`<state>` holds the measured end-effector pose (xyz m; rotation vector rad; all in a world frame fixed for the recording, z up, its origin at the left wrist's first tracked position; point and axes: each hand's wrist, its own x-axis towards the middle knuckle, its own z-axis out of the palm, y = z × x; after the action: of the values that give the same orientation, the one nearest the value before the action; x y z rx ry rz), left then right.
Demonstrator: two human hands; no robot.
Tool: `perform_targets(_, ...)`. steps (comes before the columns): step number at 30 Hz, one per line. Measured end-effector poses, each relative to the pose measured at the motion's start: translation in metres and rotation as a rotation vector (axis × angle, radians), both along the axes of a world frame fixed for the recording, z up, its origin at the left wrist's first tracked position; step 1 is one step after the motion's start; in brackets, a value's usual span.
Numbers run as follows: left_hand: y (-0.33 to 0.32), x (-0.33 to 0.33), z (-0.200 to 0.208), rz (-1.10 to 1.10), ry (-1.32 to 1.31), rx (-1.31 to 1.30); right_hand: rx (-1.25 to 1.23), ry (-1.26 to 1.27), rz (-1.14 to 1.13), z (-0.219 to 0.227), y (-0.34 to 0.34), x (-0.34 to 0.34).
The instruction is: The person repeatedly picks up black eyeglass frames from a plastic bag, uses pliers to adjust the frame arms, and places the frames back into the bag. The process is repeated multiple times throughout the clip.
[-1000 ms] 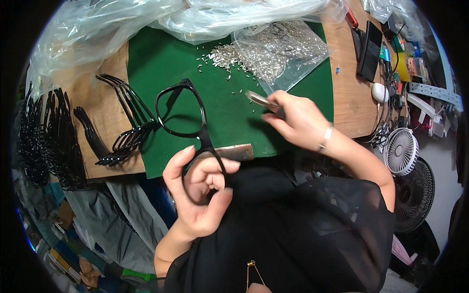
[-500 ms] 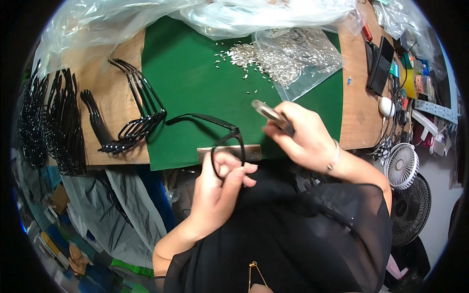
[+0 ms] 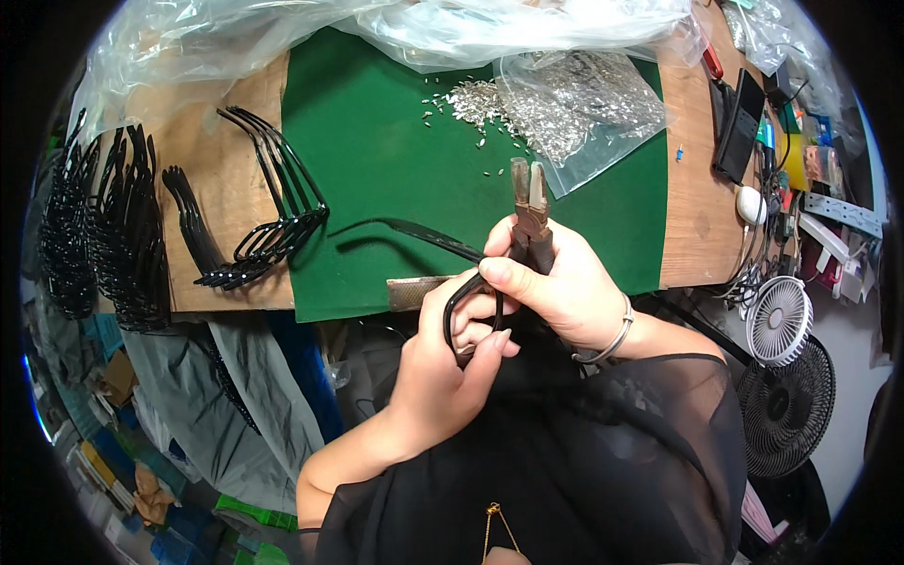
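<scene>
a wooden table (image 3: 697, 221) is seen from above, partly covered by a green mat (image 3: 377, 155). clear plastic sheeting (image 3: 405, 33) is bunched along the far edge. on the mat, a clear bag (image 3: 589, 118) is filled with small silvery pieces, and a loose pile (image 3: 478, 101) of the same pieces is scattered beside it. at the left, a row of black glasses frames (image 3: 281, 235) is laid on the bare wood, with dark bundles (image 3: 122, 231) placed farther left. at the right, a black phone (image 3: 740, 127) is set near tangled cables; beyond the table edge, a white fan (image 3: 780, 320) and a larger black fan (image 3: 789, 405) are seen. grey cloth (image 3: 250, 414) is hung below the table at the left.

one black glasses frame (image 3: 449, 318) is held just above the near edge of the mat, close to the person's body. a lens rim is gripped by the curled fingers and thumb of the left hand (image 3: 438, 363). the long arm of the frame is pointed left and slightly away from the body, over the mat; the rim is turned down toward the person. pliers (image 3: 530, 221) are grasped in the right hand (image 3: 570, 297), whose thumb is laid at the frame's hinge corner. the long axis of the pliers is directed away from the body, the tips slightly parted and well apart from the frame.
</scene>
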<state>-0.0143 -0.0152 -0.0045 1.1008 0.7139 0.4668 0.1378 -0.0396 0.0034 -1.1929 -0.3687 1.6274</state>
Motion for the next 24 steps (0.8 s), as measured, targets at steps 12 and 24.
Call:
perform_targets(12,0.004,-0.034,0.039,-0.091,0.032,-0.166,0.591,-0.925,0.673,-0.001,-0.01,0.021)
perform_targets(24,0.016,-0.031,0.032,-0.33,0.313,0.463,0.786,-1.164,0.639,-0.014,-0.002,0.024)
